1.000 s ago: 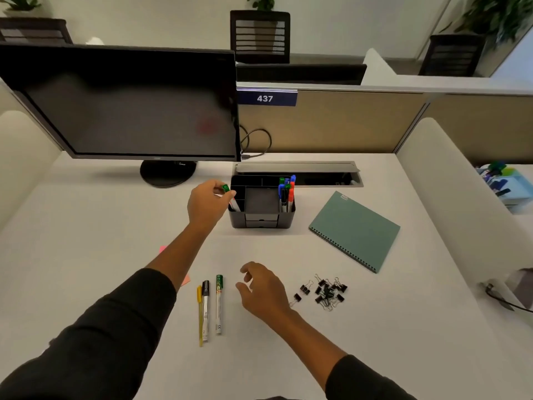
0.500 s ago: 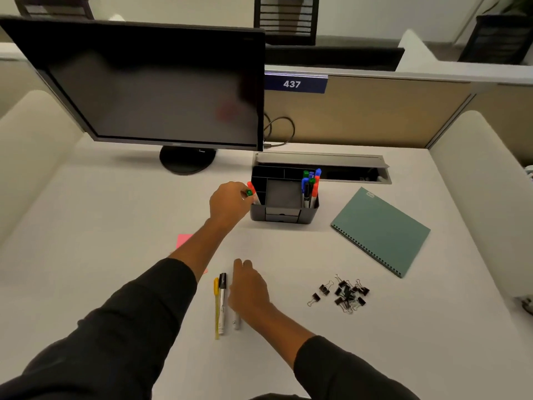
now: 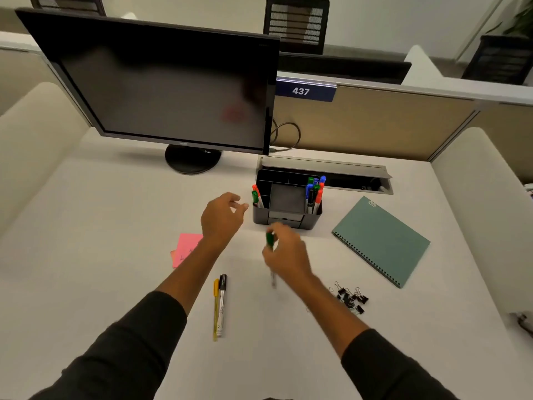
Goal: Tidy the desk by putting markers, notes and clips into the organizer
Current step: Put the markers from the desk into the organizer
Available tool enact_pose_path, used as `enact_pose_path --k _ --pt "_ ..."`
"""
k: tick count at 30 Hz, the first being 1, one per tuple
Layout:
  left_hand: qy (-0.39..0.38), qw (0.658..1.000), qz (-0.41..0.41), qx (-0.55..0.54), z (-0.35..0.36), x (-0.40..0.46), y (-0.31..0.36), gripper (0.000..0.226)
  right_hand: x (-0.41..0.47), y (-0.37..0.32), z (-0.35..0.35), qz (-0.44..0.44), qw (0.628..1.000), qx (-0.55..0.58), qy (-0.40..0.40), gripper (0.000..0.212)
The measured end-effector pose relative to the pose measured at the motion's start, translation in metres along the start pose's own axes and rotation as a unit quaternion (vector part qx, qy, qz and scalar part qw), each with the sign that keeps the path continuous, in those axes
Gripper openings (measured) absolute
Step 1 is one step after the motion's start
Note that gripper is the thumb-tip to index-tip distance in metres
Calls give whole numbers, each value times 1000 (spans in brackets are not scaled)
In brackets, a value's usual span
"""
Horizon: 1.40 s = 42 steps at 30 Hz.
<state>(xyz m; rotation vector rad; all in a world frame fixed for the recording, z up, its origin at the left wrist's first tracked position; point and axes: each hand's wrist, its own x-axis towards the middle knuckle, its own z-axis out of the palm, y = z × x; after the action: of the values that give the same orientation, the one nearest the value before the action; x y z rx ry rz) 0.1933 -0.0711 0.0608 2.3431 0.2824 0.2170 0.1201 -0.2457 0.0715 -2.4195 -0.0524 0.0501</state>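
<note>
A pale white surface (image 3: 115,226) carries a dark monitor on a round black base (image 3: 192,159) at the far left. Near the far middle, a black organizer (image 3: 288,217) stands just in front of a long metal cable tray (image 3: 326,166) set into the top, with markers upright in its left and right compartments. A teal spiral notebook (image 3: 380,241) lies to the right. Pink sticky notes (image 3: 184,249) lie left of centre. Nearer, a yellow pen (image 3: 215,310) and a black-capped marker (image 3: 221,306) lie side by side, touching. A cluster of black binder clips (image 3: 350,298) sits right of them.
</note>
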Motion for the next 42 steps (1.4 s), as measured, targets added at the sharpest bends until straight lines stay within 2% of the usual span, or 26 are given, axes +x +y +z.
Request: enact_pose_path --k 5,9,12,19,23,31,36,39,42 --pt "-16 998 -51 -37 -10 -65 -38 13 53 -25 -67 -48 984 119 126 28" --pt "-29 994 -96 -42 -17 -110 -69 6 81 -39 -81 -77 971 139 180 24" --pt "-25 992 -127 -15 -25 -128 -86 7 95 -40 -72 -92 973 128 171 23" --pt "-57 989 -127 51 -34 -147 -104 4 109 -27 -36 -115 985 56 115 23" --pt "-75 987 -120 73 -28 -150 -102 9 110 -16 -22 -108 991 16 82 22" --pt "-111 981 -36 156 -11 -130 -91 33 115 -2 -9 -109 990 -55 68 15" --pt "-161 958 -10 237 -3 -113 -81 38 115 -1 -8 -102 991 -58 63 29" --pt "-168 956 -16 241 1 -110 -78 33 113 0 -10 -96 993 -37 66 43" --pt "-163 960 -27 224 5 -110 -78 24 110 4 -16 -102 991 -26 83 44"
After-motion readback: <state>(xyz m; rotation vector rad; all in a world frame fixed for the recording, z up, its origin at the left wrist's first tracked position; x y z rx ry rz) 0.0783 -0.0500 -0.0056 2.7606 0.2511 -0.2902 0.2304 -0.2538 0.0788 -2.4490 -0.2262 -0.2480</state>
